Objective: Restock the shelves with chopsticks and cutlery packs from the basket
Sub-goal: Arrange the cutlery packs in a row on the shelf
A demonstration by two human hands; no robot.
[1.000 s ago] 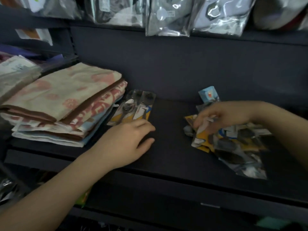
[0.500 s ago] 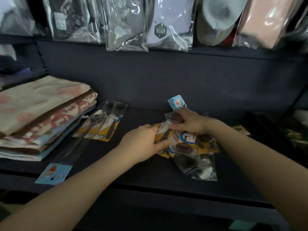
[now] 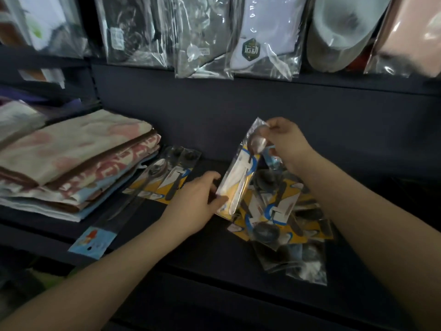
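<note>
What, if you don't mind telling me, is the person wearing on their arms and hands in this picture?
Nothing shows on either. The left hand and the right hand are bare, with no gloves, rings or watch in view. Both forearms are uncovered as far as the frame's lower edge, so no sleeve or cuff appears; any clothing higher up lies out of view.

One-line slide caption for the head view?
Both hands, left hand and right hand, lift a cutlery pack off the pile on the shelf.

Head cam, close, facing down-fwd at shelf (image 3: 167, 237).
</note>
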